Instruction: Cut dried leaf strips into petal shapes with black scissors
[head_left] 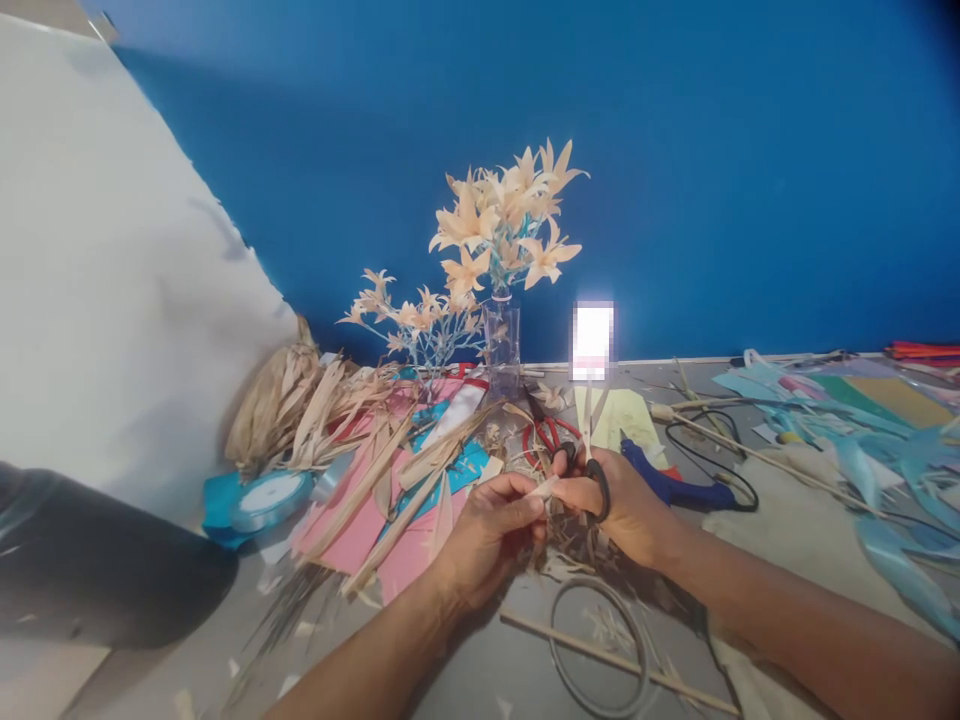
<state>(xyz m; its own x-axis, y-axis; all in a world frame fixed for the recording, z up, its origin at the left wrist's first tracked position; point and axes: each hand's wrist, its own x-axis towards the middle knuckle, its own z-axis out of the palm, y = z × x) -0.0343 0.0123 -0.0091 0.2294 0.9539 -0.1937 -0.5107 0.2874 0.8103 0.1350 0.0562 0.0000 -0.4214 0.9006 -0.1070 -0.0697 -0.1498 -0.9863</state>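
Between its thumb and fingers, my left hand [491, 525] pinches a small pale piece of dried husk [543, 491]. My right hand [626, 505] has a pair of scissors [598, 480] hooked on it, black handles around the fingers and blades pointing up and away. The fingertips of that same hand also meet the husk piece from the right. Just beyond the hands lie red-handled pliers [541, 437]. A blue glue gun [675, 488] rests right of the right hand. Below the hands, a metal ring [556, 650] lies with a thin stick [675, 684] across it.
A glass vase [502, 345] of peach flowers [510, 215] stands by the blue wall, with a smaller flower spray [420, 325] beside it. Dried husks [277, 410] and pink paper [345, 510] lie left, near a ribbon roll [271, 498]. A dark cylinder [105, 560] is nearer.
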